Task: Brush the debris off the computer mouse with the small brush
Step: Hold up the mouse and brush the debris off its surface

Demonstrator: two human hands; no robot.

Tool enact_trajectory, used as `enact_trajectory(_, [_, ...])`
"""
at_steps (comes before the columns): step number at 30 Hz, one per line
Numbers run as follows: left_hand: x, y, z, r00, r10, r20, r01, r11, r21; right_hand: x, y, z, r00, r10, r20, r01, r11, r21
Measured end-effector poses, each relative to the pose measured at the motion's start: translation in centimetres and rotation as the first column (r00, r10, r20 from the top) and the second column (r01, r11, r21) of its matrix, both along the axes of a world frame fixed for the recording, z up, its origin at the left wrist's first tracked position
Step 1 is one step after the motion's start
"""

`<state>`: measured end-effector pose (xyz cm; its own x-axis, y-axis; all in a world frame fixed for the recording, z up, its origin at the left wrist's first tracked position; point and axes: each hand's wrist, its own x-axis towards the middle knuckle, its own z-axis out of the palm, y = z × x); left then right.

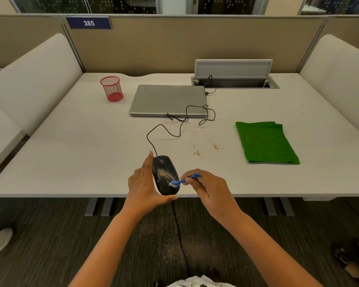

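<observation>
A black wired computer mouse lies near the front edge of the white desk, with tan debris scattered on its back. My left hand holds the mouse, fingers straight along its left side and thumb curled under its near end. My right hand pinches the handle of a small blue brush. The brush's white bristles touch the right side of the mouse, beside the debris.
More tan crumbs lie on the desk right of the mouse. A folded green cloth sits at the right, a closed grey laptop behind, a red mesh cup at the back left. The mouse cable loops toward the laptop.
</observation>
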<state>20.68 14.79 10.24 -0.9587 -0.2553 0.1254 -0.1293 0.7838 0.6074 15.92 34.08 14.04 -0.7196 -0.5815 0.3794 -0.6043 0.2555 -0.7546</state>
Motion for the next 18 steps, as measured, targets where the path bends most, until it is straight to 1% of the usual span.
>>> enact_trajectory(2, [0.0, 0.1, 0.0, 1.000, 0.000, 0.007, 0.000, 1.000, 0.002, -0.2, -0.1, 0.1, 0.997, -0.066, 0.047, 0.069, 0.995, -0.077])
enact_trajectory(4, [0.0, 0.2, 0.0, 1.000, 0.001, 0.012, -0.001, 1.000, -0.005, -0.6, -0.3, 0.1, 0.988, -0.124, 0.093, 0.134, 0.985, -0.111])
enact_trajectory(9, [0.1, 0.1, 0.0, 1.000, 0.010, 0.016, -0.009, 1.000, -0.028, 0.0, -0.6, -0.5, 0.992, -0.077, 0.104, 0.084, 0.995, -0.059])
enact_trajectory(13, [0.3, 0.3, 0.0, 1.000, 0.000, 0.017, 0.001, 0.999, -0.055, -0.2, -1.3, 0.3, 0.980, -0.163, 0.117, 0.180, 0.970, -0.162])
enact_trajectory(15, [0.4, 0.5, 0.0, 1.000, -0.012, 0.014, 0.012, 0.998, -0.061, -0.4, -1.9, 0.9, 0.977, -0.190, 0.097, 0.205, 0.961, -0.184])
enact_trajectory(18, [0.4, 0.9, 0.0, 1.000, -0.014, 0.016, 0.015, 0.997, -0.071, -0.7, -2.8, 1.2, 0.981, -0.195, 0.004, 0.193, 0.971, -0.142])
